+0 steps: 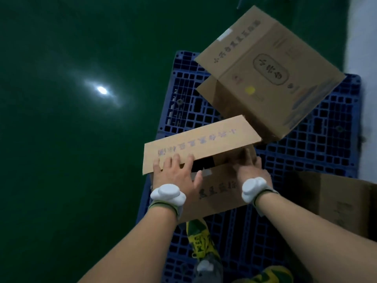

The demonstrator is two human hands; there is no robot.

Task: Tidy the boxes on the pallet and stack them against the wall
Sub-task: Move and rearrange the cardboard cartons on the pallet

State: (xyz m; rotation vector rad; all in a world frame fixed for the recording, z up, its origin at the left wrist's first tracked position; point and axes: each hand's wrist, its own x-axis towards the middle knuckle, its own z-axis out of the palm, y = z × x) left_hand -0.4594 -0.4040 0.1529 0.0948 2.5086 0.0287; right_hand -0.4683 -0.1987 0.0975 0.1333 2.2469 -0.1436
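**Boxes scattered on the pallet, stacking barely begun**

Head view, looking down: blue plastic pallet (318, 160) on a dark green floor (71, 139), pale wall (365, 48) along the right edge. Three cardboard boxes in sight, none lined up.

Nearest box (216, 190) low on the pallet, top flap (195, 139) lifted and swung open toward the far side. Left hand (173, 174) spread flat, fingers resting on the near edge of that flap – pressing, not gripping. Right hand (251, 166) reaching to the box's right side by the opening, fingers partly hidden; whether closed round an edge or merely touching, cannot tell. White sensor pods strapped at both wrists.

Big box (271, 72) tilted on a corner at the far side, near the wall but not squared to it. Third box (342, 201) at the right edge, cut off by the frame.

By the look of it – an early stage: flap to close, boxes to square up, no stack against the wall visible.

Printing on all boxes in dark Chinese characters, upside down from here and too blurred to read; an oval logo and a small yellow mark on the big box.
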